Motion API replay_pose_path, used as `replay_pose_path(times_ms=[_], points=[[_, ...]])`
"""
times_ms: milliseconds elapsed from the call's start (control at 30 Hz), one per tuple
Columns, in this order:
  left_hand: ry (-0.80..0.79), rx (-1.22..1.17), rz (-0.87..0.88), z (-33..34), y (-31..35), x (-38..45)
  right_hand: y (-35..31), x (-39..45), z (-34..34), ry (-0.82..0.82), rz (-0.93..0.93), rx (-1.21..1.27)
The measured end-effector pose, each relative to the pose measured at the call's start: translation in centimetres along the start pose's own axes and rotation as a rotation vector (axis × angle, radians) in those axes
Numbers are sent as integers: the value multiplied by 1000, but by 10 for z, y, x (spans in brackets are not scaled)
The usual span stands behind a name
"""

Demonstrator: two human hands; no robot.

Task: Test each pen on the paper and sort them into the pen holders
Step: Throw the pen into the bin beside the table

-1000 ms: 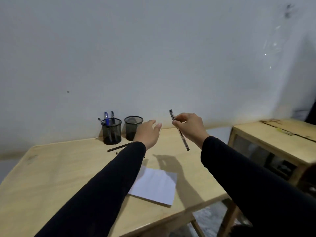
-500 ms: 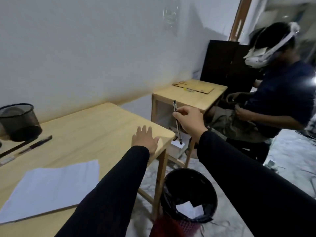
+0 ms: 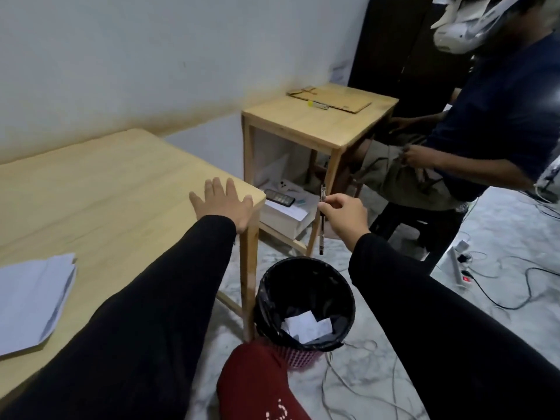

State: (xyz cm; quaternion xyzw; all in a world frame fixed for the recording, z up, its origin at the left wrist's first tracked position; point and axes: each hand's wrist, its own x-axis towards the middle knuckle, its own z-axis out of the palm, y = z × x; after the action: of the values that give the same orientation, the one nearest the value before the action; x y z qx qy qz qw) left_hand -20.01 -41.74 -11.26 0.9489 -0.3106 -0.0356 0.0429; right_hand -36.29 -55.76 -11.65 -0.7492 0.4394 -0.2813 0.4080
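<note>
My right hand (image 3: 344,215) pinches a thin dark pen (image 3: 322,234) near its top, so it hangs almost upright off the table's right side, above a black-lined waste bin (image 3: 306,304) on the floor. My left hand (image 3: 224,204) lies flat with fingers spread on the right front corner of the light wooden table (image 3: 100,201). White paper sheets (image 3: 30,298) rest on the table at the far left. The pen holders are outside the view.
A second small wooden table (image 3: 321,122) stands to the right with cardboard on it and boxes beneath. Another person (image 3: 485,122) sits beyond it. Cables and a power strip (image 3: 460,268) cover the marble floor. My red-clad knee (image 3: 257,380) is beside the bin.
The view has swung right, away from the pen holders. My right hand carried the pen off the table's edge to above the bin. My left hand came down flat on the table corner.
</note>
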Motion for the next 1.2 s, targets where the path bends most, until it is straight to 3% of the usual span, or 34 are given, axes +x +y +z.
replay_pose_path(times_ms=[167,300,400,633,800,900,1200], points=[[18,45,2,2,-1,3,34,24,5,-141,36,-141],[-9,65,-7,1,0,4,37,33,13,-355,-44,-570],[-44,69,-2,-1,0,4,26,32,15,-427,-116,-757],[-76,76,-21,-10,8,1,-9,28,13,-355,-237,-839],[-15,13,-28,-35,14,-3,-46,26,5,-286,-331,-819],[60,120,15,-59,11,-15,-67,25,7,-275,-387,-811],[176,227,1,-126,-52,-44,-157,-13,22,-248,-588,-822]])
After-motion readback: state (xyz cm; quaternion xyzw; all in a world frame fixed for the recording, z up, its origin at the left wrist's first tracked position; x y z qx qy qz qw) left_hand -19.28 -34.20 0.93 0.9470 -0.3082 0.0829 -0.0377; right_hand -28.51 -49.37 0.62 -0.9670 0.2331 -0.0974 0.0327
